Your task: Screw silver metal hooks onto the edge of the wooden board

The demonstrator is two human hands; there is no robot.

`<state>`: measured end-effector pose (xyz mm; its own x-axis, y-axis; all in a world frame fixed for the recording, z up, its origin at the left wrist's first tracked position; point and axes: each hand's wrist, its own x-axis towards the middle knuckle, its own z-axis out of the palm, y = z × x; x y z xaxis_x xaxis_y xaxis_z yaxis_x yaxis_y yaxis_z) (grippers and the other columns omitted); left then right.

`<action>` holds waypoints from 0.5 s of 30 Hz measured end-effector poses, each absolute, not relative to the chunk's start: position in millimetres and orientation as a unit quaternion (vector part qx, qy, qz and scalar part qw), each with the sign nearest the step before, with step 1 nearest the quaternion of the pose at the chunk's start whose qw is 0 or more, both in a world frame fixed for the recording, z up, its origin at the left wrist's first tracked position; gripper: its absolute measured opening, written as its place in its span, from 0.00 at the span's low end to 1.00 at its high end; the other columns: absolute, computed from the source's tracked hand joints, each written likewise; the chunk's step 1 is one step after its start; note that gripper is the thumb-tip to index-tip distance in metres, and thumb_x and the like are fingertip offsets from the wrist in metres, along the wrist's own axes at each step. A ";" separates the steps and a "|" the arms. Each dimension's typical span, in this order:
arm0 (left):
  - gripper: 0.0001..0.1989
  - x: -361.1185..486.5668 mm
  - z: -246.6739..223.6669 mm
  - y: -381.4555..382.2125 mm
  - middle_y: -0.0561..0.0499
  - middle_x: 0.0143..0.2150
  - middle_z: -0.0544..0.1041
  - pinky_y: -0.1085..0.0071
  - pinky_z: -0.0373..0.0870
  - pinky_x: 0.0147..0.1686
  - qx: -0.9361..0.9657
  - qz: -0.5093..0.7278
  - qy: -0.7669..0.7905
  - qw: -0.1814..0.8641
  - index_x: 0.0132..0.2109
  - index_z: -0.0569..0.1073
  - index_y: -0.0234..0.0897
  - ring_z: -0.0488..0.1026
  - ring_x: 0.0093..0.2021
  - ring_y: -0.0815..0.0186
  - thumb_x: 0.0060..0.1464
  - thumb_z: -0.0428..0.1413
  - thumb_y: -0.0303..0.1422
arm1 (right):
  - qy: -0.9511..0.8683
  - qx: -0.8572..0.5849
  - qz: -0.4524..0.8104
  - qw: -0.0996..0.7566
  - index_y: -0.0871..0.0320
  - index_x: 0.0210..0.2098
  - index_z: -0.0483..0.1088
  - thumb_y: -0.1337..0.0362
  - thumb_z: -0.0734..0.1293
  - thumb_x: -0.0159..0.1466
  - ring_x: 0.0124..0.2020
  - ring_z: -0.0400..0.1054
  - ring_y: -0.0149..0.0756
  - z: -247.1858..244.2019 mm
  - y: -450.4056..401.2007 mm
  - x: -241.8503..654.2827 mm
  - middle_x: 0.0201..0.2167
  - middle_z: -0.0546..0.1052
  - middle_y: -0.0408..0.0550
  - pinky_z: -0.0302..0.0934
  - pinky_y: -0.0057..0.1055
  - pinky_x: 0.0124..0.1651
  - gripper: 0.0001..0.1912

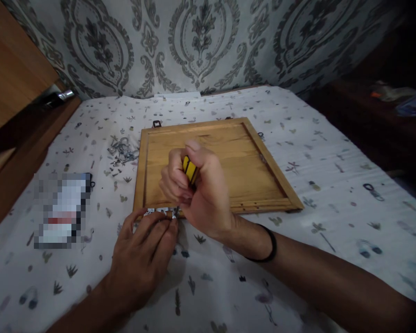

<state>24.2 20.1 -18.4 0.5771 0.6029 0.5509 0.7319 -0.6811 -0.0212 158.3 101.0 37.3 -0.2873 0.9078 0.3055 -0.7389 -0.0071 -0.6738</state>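
Note:
A wooden framed panel (242, 166) lies flat on the patterned white cloth. My right hand (204, 189) is wrapped round the yellow and black handle of a screwdriver (190, 170), held above the panel's near edge. Its shaft points down to a metal hinge (159, 212) at the near left corner of the frame. The fingers of my left hand (143, 252) press on the hinge and the frame edge, partly covering both.
Loose metal hardware and screws (123, 150) lie left of the panel. A blurred-out flat object (64, 210) rests farther left. Small hanger pieces (157, 124) show at the far edge. A metal piece (373, 191) sits at right.

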 end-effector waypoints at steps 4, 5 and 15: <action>0.07 23.4 -19.1 19.8 0.47 0.40 0.81 0.57 0.66 0.54 -0.880 -0.255 -0.379 0.127 0.47 0.75 0.31 0.74 0.47 0.60 0.65 0.53 0.24 | -0.386 -0.101 0.706 0.585 0.55 0.14 0.55 0.44 0.63 0.66 0.13 0.40 0.25 33.3 101.1 158.4 0.11 0.48 0.35 0.36 0.28 0.17 0.32; 0.07 23.3 -19.2 19.8 0.47 0.40 0.81 0.57 0.66 0.54 -0.880 -0.254 -0.380 0.128 0.47 0.75 0.32 0.74 0.47 0.60 0.65 0.53 0.24 | -0.386 -0.102 0.707 0.583 0.55 0.14 0.55 0.44 0.63 0.67 0.13 0.40 0.26 32.5 100.9 158.5 0.11 0.49 0.35 0.37 0.29 0.18 0.31; 0.07 23.7 -17.8 20.1 0.46 0.41 0.80 0.55 0.65 0.55 -0.883 -0.258 -0.373 0.122 0.47 0.75 0.28 0.72 0.47 0.59 0.64 0.54 0.23 | -0.462 -0.146 0.689 0.538 0.56 0.22 0.60 0.51 0.65 0.68 0.20 0.50 0.26 38.6 93.5 166.2 0.18 0.58 0.37 0.46 0.27 0.23 0.23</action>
